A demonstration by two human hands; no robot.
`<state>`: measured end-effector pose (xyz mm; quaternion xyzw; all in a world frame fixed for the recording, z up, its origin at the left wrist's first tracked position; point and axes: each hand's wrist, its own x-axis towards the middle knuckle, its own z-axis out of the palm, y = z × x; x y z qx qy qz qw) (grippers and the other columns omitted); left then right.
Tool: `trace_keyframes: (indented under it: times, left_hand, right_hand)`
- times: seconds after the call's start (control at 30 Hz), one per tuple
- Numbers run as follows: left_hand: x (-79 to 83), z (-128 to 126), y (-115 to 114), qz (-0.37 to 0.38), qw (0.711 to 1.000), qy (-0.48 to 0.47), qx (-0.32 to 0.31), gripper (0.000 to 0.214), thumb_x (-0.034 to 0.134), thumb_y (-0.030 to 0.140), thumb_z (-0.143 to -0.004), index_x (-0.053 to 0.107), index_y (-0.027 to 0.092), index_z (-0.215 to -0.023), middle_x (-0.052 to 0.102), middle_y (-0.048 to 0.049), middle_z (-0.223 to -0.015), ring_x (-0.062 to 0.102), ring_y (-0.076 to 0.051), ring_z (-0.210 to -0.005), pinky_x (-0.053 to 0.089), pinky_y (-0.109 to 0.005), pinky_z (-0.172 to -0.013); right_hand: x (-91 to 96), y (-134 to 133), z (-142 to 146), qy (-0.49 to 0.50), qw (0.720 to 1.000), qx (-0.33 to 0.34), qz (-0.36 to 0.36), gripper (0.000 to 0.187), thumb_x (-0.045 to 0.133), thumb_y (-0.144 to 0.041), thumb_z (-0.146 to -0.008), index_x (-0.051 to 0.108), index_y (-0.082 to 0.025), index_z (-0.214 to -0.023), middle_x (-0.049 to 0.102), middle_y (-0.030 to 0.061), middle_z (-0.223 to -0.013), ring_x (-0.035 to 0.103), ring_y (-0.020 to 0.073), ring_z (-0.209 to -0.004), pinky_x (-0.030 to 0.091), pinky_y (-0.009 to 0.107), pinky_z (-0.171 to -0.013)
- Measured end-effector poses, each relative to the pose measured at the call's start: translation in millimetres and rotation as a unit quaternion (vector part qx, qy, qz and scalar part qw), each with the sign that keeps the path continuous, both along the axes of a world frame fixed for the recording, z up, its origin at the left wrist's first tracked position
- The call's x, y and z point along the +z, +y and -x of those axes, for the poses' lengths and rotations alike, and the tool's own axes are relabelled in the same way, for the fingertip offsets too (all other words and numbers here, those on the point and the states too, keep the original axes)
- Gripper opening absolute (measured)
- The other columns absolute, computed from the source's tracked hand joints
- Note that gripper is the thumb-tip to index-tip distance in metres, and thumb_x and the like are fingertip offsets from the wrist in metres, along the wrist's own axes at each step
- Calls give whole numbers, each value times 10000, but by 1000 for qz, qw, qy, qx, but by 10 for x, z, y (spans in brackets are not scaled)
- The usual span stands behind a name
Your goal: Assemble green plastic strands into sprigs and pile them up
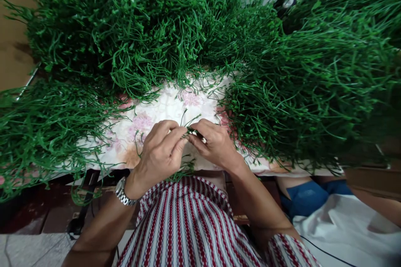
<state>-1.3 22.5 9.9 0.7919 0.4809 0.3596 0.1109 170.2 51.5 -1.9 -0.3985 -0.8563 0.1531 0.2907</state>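
Observation:
My left hand (pixel 163 147) and my right hand (pixel 216 142) meet over the near middle of the table. Both pinch a thin green sprig (pixel 191 130), which looks like artificial greenery; two of its narrow stems stick up past the fingertips. Fingers hide most of the piece, so how its parts join cannot be seen. Below the hands, a few more green sprigs (pixel 184 169) lie at the table edge against my lap. A metal watch (pixel 121 192) is on my left wrist.
A flowered cloth (pixel 169 106) covers the table. Big heaps of green sprigs rise at the back (pixel 134 21), right (pixel 313 83) and left (pixel 46 121). Cardboard (pixel 14 29) stands at far left. Another person's leg in blue (pixel 308 196) is at lower right.

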Motion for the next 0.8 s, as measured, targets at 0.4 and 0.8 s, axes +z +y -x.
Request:
trace_keyframes:
  times: [0.4, 0.8]
  left_hand:
    - [-59, 61, 83, 150, 982, -104, -41, 105, 501, 143, -806, 578, 164, -739, 538, -1, -667, 515, -113, -629, 388, -231, -591]
    - [108, 189, 16, 125, 969, -35, -209, 165, 502, 53, -774, 538, 162, -655, 448, 32, -554, 430, -84, -513, 328, -227, -508]
  right_hand:
    - [-25, -39, 22, 17, 998, 54, 15, 109, 451, -206, -888, 542, -146, -895, 553, 42, -745, 506, 130, -670, 379, 231, -602]
    - [221, -61, -125, 5, 970, 216, 115, 149, 454, -186, -868, 503, -157, -730, 525, 27, -692, 486, 126, -675, 350, 229, -614]
